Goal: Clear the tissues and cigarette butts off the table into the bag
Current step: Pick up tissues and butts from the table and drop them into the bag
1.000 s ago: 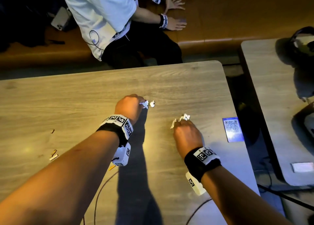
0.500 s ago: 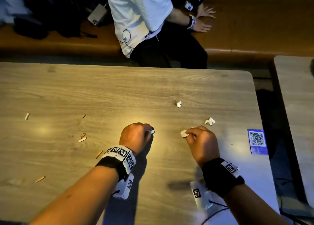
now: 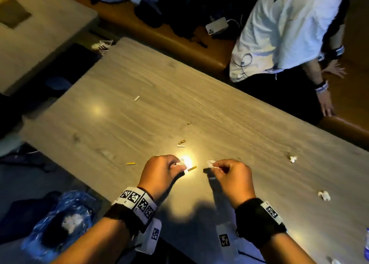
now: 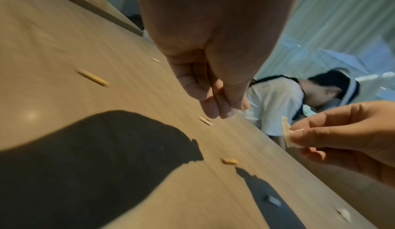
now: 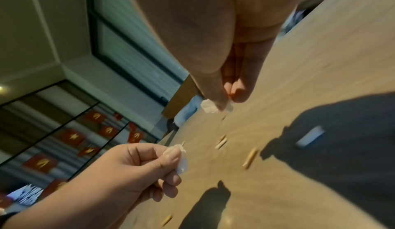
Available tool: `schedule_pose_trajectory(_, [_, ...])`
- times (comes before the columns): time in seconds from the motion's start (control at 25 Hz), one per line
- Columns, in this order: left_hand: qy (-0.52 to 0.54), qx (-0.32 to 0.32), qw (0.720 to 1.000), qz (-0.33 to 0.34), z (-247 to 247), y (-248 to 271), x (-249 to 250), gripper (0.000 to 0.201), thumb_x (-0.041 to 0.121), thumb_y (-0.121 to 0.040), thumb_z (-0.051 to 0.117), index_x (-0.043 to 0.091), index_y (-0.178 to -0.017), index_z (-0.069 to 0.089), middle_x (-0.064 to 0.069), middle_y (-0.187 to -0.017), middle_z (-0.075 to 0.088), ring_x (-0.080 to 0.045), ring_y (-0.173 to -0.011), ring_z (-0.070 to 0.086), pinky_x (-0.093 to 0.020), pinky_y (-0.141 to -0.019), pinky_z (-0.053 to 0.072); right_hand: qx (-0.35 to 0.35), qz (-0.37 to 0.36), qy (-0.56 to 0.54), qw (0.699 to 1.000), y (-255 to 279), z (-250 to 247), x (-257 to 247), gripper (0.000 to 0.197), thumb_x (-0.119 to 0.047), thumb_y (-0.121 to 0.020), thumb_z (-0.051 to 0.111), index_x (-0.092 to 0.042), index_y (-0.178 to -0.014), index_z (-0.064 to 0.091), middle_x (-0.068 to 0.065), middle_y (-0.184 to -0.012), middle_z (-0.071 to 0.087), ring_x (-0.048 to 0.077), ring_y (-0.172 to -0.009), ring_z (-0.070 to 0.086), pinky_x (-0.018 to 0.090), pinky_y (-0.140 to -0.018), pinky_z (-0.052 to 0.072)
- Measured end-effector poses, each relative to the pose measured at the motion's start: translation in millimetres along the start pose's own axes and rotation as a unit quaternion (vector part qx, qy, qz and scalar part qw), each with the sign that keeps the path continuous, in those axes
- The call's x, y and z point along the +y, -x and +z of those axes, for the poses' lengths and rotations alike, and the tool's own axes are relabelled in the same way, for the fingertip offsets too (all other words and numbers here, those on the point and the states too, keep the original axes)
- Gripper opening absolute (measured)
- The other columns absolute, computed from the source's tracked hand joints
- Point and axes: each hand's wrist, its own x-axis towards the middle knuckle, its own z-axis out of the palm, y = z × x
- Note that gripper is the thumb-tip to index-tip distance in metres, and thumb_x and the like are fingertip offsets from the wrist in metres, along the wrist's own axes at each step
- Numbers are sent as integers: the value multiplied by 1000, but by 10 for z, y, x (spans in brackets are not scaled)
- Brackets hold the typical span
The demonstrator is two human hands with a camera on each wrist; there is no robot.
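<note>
Two hands (image 3: 162, 174) (image 3: 232, 177) (tissue-pinching) above table (image 3: 259, 136)

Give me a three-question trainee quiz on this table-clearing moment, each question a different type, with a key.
1. True or false: both the left hand and the right hand pinch a scrap of tissue.
2. Where is the blue bag? A) on the table B) below the table's near-left edge C) on the bench
3. Fill in: the cigarette butt lying between the hands rests on the ____.

Key: 1 true; 2 B; 3 table
</note>
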Motion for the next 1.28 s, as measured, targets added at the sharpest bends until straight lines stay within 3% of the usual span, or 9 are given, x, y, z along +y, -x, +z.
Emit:
schedule_pose_trajectory(0.16, [80, 66, 992, -71, -641, 439, -822, 29, 41, -86, 68, 23, -63, 66, 10, -56, 67, -4, -55, 64, -24, -59, 50, -82, -95, 39, 991, 85, 829, -763, 14, -16, -80, 71, -22, -68, 74, -5, -71, 70, 9, -70, 64, 29, -68, 52])
schedule_pose_trajectory(0.24, [83, 109, 984, -117, -885, 710, -1359, 34, 40, -88, 66, 26, -59, 60, 8, -55, 65, -5, -55, 62, -21, -58, 48, -144, -121, 57, 980, 206, 1361, -1112, 14, -17, -80, 67, -20, -68, 72, -3, -69, 68, 9, -67, 62, 32, -67, 53])
schedule_pose_trajectory(0.4, [67, 140, 966, -208, -1086, 1252, -2458, 45, 60, -89, 50, 24, -63, 56, 4, -57, 62, -10, -57, 62, -28, -57, 47, -267, -172, 88, 944, 568, 2387, -1632, 11, -14, -83, 70, -24, -81, 77, -7, -87, 74, 4, -77, 65, 19, -76, 52])
schedule_pose_trajectory(0.52, [87, 177, 926, -321, -1119, 1581, -3165, 37, 53, -81, 49, 20, -65, 52, -3, -64, 64, -27, -65, 64, -29, -60, 47, -328, -208, 112, 915, 764, 3216, -1873, 9, -14, -81, 72, -21, -84, 76, -4, -92, 76, 11, -82, 70, 28, -81, 56])
schedule_pose_trajectory(0.68, [106, 194, 872, -437, -1100, 1853, -4059, 20, 37, -79, 66, 18, -70, 65, -11, -73, 71, -35, -74, 67, -36, -63, 53, -393, -224, 187, 872, 920, 4310, -2017, 10, -19, -82, 69, -20, -88, 76, 0, -89, 76, 15, -82, 71, 26, -75, 56])
schedule_pose_trajectory(0.96, [193, 210, 822, -493, -766, 1988, -5398, 25, 40, -79, 60, 17, -78, 68, -5, -68, 70, -29, -68, 68, -32, -61, 53, -459, -164, 243, 839, 945, 5889, -1663, 11, -19, -88, 66, -20, -90, 76, -2, -94, 76, 14, -89, 70, 27, -81, 56])
schedule_pose_trajectory(1.08, [202, 202, 810, -513, -656, 1922, -5756, 19, 37, -82, 63, 22, -92, 69, -4, -81, 73, -26, -76, 70, -31, -68, 54, -470, -172, 254, 827, 933, 6307, -1509, 15, -18, -90, 64, -19, -97, 77, 1, -103, 76, 17, -100, 69, 26, -91, 53])
schedule_pose_trajectory(1.16, [204, 173, 812, -519, -572, 1901, -5931, 29, 31, -82, 67, 24, -111, 66, -5, -96, 73, -27, -84, 68, -32, -74, 53, -470, -189, 270, 819, 947, 6542, -1420, 17, -20, -90, 64, -20, -103, 76, 2, -105, 76, 19, -102, 68, 25, -91, 52])
schedule_pose_trajectory(1.28, [212, 147, 803, -538, -479, 1975, -6059, 44, 38, -83, 67, 29, -125, 59, -4, -99, 73, -23, -83, 68, -29, -69, 51, -491, -180, 284, 804, 976, 6753, -1348, 27, -15, -91, 61, -21, -115, 72, 4, -106, 74, 22, -101, 68, 33, -94, 54])
